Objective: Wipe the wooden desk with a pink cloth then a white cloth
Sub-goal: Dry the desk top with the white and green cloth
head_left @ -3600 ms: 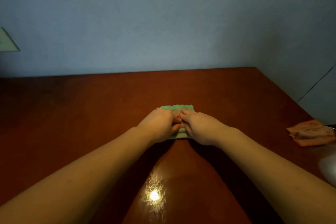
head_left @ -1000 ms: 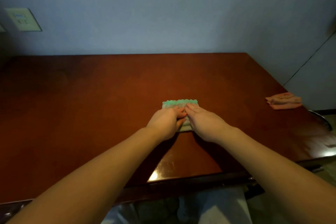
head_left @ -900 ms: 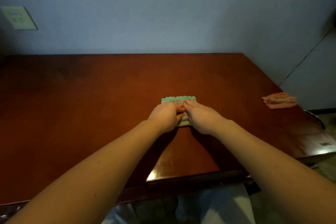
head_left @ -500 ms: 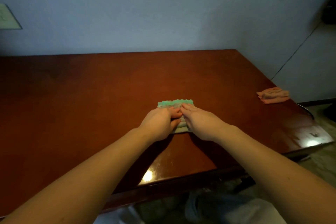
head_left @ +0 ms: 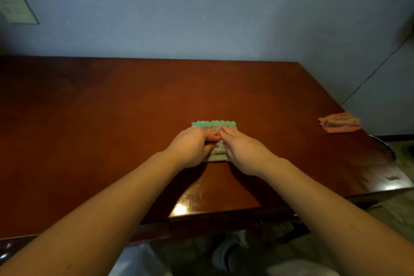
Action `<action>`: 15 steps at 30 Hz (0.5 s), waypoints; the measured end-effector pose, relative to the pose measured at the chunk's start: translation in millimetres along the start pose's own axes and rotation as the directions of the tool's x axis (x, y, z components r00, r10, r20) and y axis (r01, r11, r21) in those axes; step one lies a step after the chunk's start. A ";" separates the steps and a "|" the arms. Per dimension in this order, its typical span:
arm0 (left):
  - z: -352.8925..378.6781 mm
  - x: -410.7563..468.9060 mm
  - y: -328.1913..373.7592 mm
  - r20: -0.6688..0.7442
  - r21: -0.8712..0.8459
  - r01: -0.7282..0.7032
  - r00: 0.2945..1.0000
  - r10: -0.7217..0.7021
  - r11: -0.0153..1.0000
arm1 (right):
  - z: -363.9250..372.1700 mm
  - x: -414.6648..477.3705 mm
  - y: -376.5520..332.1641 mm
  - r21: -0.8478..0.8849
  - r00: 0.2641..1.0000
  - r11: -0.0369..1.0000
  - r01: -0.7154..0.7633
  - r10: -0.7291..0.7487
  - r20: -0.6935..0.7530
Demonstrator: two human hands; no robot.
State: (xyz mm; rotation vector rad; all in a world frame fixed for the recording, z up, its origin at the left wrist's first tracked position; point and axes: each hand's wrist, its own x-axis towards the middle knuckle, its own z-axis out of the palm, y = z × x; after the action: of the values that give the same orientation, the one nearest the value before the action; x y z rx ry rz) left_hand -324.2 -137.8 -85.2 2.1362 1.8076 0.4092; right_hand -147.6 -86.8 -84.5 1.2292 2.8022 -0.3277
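On the wooden desk (head_left: 112, 119), my left hand (head_left: 192, 148) curls over the folded white cloth (head_left: 212, 123), fingers and thumb seeming to pinch a fold, likely so the pad stays bunched. My right hand (head_left: 244, 152) lies flat beside it, fingers straight, pressing down to wipe. The pink cloth (head_left: 339, 125) sits well apart near the right edge — apparently done with.

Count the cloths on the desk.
2. A white cloth with a green edge lies on the desk under the left hand and right hand; a pink cloth lies near its right edge. None seems hidden.
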 end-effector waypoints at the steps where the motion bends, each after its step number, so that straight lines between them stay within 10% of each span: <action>1: 2.6 -6.9 1.6 0.008 -0.016 -0.002 1.000 0.002 1.000 | 1.1 -9.0 -0.6 0.018 1.000 1.000 0.014 -0.014 -0.003; 15: 4.8 -36.6 7.1 0.071 -0.057 -0.069 0.995 0.073 0.996 | 7.2 -59.6 -12.2 0.191 0.997 0.982 -0.002 0.018 -0.080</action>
State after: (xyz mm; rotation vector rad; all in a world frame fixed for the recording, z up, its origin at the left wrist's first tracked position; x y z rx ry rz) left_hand -321.8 -175.3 -87.3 2.1545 1.6659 0.3879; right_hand -116.3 -139.4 -80.9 1.3219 2.8889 -0.5706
